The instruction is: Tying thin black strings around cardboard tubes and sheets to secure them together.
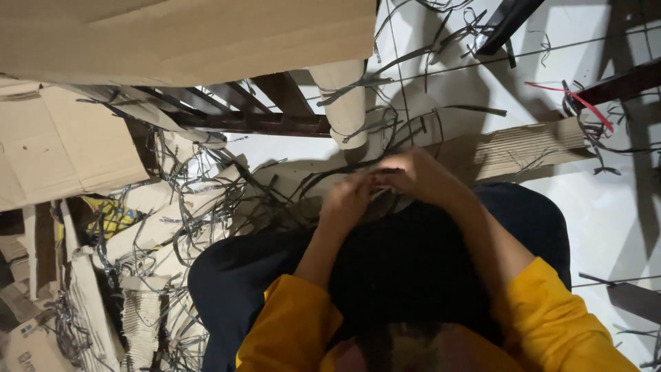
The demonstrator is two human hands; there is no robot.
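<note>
Head view: both hands meet over the lap on a bundle of dark strips.

From the head camera I see my left hand (346, 200) and right hand (413, 173) brought together just above my dark-trousered knees (413, 262), fingers curled and pinched on a thin dark strip (382, 180) that runs between them; both hands are closed on it, though the fingertips are too blurred to say how. The strip sits at the centre of the frame, touching both hands. More loose dark strips (206, 200) lie tangled to the left over corrugated cardboard pieces (62, 145). A cardboard tube (348, 103) stands just beyond the hands, a red strip (571, 96) lies well apart at upper right, and my yellow sleeves (551, 317) fill the lower edge.
</note>
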